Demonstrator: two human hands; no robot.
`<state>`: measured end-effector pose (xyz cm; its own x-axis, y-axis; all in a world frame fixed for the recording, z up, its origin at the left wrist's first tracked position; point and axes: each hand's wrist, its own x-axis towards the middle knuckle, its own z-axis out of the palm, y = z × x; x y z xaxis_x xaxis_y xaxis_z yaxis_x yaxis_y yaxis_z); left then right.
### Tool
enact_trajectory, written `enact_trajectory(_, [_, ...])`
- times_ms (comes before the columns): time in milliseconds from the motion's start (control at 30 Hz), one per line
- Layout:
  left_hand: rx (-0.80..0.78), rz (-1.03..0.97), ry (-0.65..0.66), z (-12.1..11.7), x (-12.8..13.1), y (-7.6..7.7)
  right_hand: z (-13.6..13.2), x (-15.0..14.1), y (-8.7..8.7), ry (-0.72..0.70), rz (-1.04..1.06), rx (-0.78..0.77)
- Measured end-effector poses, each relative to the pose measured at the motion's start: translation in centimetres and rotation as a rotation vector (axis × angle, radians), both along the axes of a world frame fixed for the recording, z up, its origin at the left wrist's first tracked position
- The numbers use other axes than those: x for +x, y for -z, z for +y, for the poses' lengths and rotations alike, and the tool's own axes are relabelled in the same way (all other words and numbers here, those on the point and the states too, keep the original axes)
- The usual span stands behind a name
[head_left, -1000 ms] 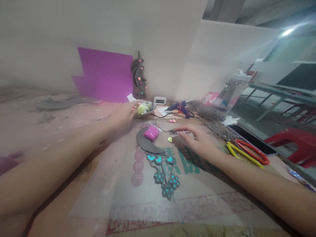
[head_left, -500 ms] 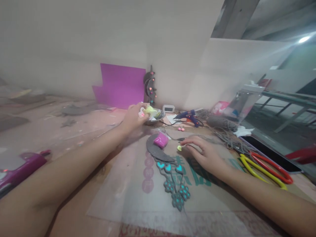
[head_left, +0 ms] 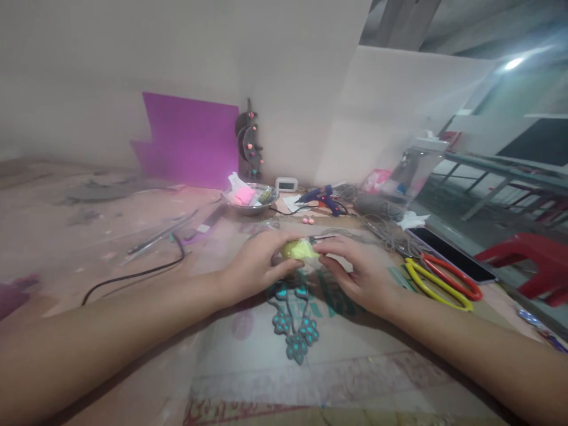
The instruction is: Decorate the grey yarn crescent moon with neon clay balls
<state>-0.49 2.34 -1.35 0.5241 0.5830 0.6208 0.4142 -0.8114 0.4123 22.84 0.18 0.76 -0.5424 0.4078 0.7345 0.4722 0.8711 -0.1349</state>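
At the middle of a cluttered worktop (head_left: 195, 204), a person's left hand (head_left: 251, 260) is closed on a yellow packet (head_left: 298, 251), while the right hand (head_left: 359, 269) meets its right edge, thumb and fingers drawn narrow; whether they grip it, I cannot tell from where I stand. Just nearer the person, grey flowers (head_left: 296, 346) dotted with turquoise lie on a translucent sheet (head_left: 248, 367), their stems running up toward the left hand, and a palm lowered carelessly could bend or flatten them. The packet looks soft and its wrapping slick: too hard a squeeze might mash it or shoot it loose, and a nudge could set the pink beads (head_left: 307, 220) beyond rolling. Farther back stand a metal bowl (head_left: 251, 210) and a blue glue gun (head_left: 326, 200); yellow and red handles (head_left: 464, 302) and a phone (head_left: 452, 254) lie at right. A purple sheet (head_left: 195, 139) leans against the pale wall (head_left: 293, 71); a red stool (head_left: 528, 260) stands off to the right under a glaring light.
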Motion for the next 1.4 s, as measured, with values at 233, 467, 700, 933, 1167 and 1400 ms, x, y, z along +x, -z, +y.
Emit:
enact_trajectory(233, [0.052, 0.057, -0.021, 0.0, -0.1, 0.0, 0.2, -0.1, 0.4, -0.007, -0.067, 0.106])
enact_trajectory(467, [0.068, 0.028, -0.002, -0.2, 0.0, 0.0, 0.1, -0.2, 0.0, 0.030, -0.034, 0.052])
enact_trajectory(700, [-0.151, -0.206, -0.263, 1.7, -0.9, -0.8, 2.2, 0.8, -0.4, 0.340, 0.293, -0.386])
enact_trajectory(933, [-0.220, -0.270, -0.280, 3.2, -1.2, 0.3, 3.7, -0.1, 1.1, 0.162, -0.084, -0.370])
enact_trajectory(1167, [-0.129, -0.175, -0.245, 2.7, -0.8, 0.4, 4.3, -0.1, 2.6, 0.121, -0.213, -0.244])
enact_trajectory(1400, [-0.010, -0.093, -0.221, 2.4, -0.7, 0.3, 3.6, 0.0, 2.4, 0.125, -0.312, -0.129])
